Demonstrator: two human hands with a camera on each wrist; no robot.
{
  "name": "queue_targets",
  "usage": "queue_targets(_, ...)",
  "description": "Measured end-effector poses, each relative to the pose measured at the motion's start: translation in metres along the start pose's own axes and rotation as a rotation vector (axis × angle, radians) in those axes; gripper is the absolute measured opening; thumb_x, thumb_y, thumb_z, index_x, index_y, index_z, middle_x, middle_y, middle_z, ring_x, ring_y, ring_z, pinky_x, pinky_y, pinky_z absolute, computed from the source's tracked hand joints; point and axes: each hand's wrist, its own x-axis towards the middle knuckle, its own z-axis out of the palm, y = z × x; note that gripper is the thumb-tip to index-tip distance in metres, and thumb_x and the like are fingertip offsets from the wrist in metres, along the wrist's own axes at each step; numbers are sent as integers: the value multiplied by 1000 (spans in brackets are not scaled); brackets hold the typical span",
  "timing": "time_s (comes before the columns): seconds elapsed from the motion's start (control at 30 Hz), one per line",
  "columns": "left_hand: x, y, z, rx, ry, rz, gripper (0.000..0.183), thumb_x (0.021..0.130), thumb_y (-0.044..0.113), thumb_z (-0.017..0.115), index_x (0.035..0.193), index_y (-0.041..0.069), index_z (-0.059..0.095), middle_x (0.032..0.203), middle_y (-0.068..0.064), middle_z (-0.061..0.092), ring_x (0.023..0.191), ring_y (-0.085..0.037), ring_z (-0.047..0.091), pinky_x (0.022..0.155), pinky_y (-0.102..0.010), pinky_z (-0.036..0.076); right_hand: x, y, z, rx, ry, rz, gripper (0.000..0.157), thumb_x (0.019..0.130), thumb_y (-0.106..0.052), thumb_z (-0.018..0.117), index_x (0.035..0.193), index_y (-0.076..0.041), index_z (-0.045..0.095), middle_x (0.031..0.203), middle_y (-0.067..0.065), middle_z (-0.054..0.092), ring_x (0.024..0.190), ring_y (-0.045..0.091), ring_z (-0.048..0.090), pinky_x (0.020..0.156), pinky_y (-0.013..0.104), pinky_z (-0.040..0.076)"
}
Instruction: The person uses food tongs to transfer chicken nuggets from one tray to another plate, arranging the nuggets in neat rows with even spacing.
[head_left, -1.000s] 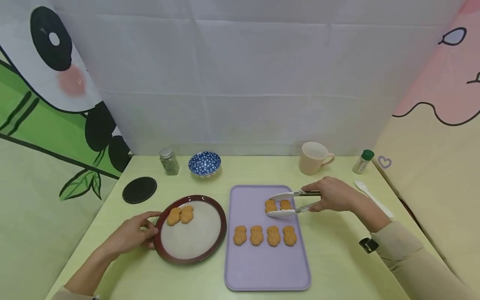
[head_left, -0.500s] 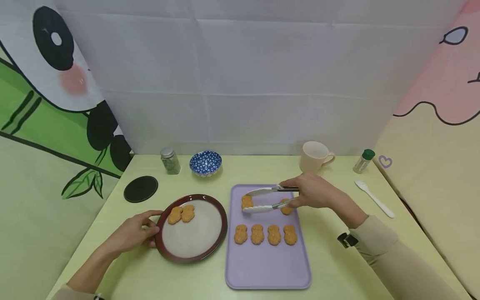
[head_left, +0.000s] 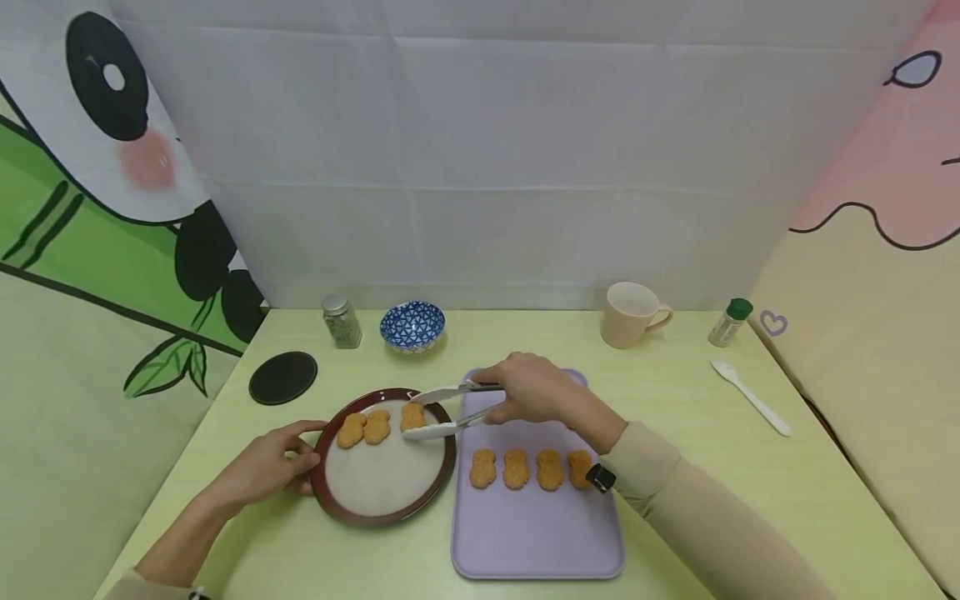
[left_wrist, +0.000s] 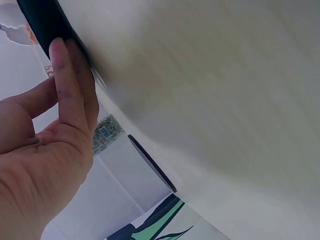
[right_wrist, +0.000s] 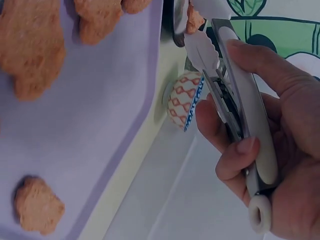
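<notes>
My right hand (head_left: 528, 387) grips a pair of tongs (right_wrist: 245, 105). Their white scalloped tips hold a small brown nugget-like piece (head_left: 412, 417) over the right part of the brown-rimmed plate (head_left: 371, 521); whether it touches the plate cannot be told. Two similar pieces (head_left: 363, 428) lie side by side at the plate's upper left. My left hand (head_left: 266, 467) holds the plate's left rim, its fingers (left_wrist: 67, 85) against the dark edge. On the lilac tray (head_left: 536, 542), a row of several pieces (head_left: 516, 469) lies below my right forearm. Another piece (right_wrist: 39, 205) shows in the right wrist view.
Behind the plate stand a glass shaker (head_left: 342, 322) and a blue patterned bowl (head_left: 412, 326). A black round coaster (head_left: 282, 378) lies at left. Farther right are a pink mug (head_left: 630, 317), a green-capped jar (head_left: 730, 323) and a white spoon (head_left: 750, 398).
My right hand has moved left, carrying one piece in the tongs from the tray's back row to over the plate. My left hand stays at the plate's rim.
</notes>
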Motion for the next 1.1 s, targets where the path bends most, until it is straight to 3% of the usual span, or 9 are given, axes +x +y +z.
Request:
queue_targets(0.47,1,0,2,-7,1,4,51,91,6,60,139,7,41,88,-10,60,63,-21,63,57,-29,49,14,-15,10,30,-35,28,54,75,-41,78,123,-20,64,102,-7,67,78,9,55,67,31,48)
queue_targets(0.67,2,-1,2,-2,6,-8,51,91,5,60,139,7,42,88,-10,60,63,-22,63,57,-30,49,13,-12,12,32,-23,26,56,73,-43,79,123,-21,64,92,-11,64,74,9,54,62,28,46)
queue_targets(0.9,3,-2,3,0,9,-14,51,91,5,59,139,8,42,87,-10,60,64,-22,64,58,-30,49,-2,-1,0,58,-3,51,64,73,-44,78,130,-21,59,107,-6,66,85,10,59,71,32,48)
queue_targets(1.1,4,-2,2,0,5,-20,51,91,5,59,138,8,42,88,-10,60,64,-22,63,58,-30,49,-33,24,-17,56,49,63,64,73,-44,78,128,-19,60,107,-7,67,86,7,60,74,30,47)
